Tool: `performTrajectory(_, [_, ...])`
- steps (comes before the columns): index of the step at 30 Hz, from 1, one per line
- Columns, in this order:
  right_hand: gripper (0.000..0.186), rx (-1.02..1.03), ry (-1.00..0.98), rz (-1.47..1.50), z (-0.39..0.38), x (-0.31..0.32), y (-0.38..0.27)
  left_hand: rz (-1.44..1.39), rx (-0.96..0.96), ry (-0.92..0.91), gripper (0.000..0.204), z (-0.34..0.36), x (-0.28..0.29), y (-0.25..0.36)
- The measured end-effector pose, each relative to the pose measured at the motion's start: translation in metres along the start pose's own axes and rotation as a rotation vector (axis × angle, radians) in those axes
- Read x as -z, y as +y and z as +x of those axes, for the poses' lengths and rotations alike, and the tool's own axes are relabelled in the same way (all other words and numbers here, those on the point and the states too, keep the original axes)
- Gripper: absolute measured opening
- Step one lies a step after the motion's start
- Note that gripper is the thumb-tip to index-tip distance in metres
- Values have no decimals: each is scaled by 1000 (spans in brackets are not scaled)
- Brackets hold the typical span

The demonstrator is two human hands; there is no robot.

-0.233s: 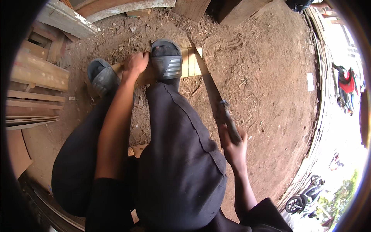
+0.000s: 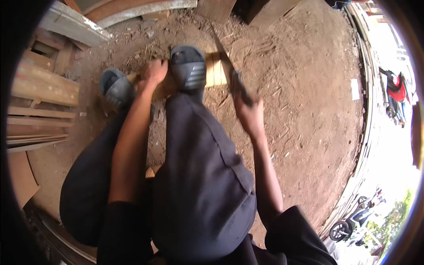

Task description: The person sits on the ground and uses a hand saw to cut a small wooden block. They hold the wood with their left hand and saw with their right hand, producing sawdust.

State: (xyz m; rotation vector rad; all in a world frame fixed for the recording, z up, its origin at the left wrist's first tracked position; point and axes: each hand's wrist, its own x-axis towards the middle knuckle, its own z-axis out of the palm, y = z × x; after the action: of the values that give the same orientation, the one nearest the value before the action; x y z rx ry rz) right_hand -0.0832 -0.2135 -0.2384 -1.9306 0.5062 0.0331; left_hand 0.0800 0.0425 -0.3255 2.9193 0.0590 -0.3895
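My right hand [image 2: 251,115] is wrapped around the handle of a handsaw [image 2: 222,52]. The dark blade points away from me and lies against the right end of a pale wooden board [image 2: 215,73]. This board runs crosswise on the ground under my feet. My left hand [image 2: 153,72] is closed over it between my two feet, thumb side toward the right foot. The right sandal [image 2: 189,70] presses on the board near the sawn end. My left sandal [image 2: 116,87] rests by its other end. Part of the board is hidden by my hand and feet.
Stacked boards and timber [image 2: 44,86] stand at the left. Large wooden blocks [image 2: 274,11] and a pale beam [image 2: 145,9] lie at the far side. Wood chips litter the dirt floor [image 2: 304,110]. Motorcycles [image 2: 353,223] are parked beyond the right edge.
My right hand has pushed the saw forward and slightly left, so the handle is now close to the board. My left hand and feet stay nearly in place.
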Motion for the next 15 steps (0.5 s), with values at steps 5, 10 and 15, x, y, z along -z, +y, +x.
performTrajectory(5, [25,-111,-111,32,-92,49,-23,-60,37,-24,46,2,23,-5])
performTrajectory(10, [24,-154,-6,53,-8,19,-18,-63,-13,-19,46,10,8,10])
performTrajectory(15, [17,93,-56,-140,-43,28,-22,-42,14,2,47,23,15,0])
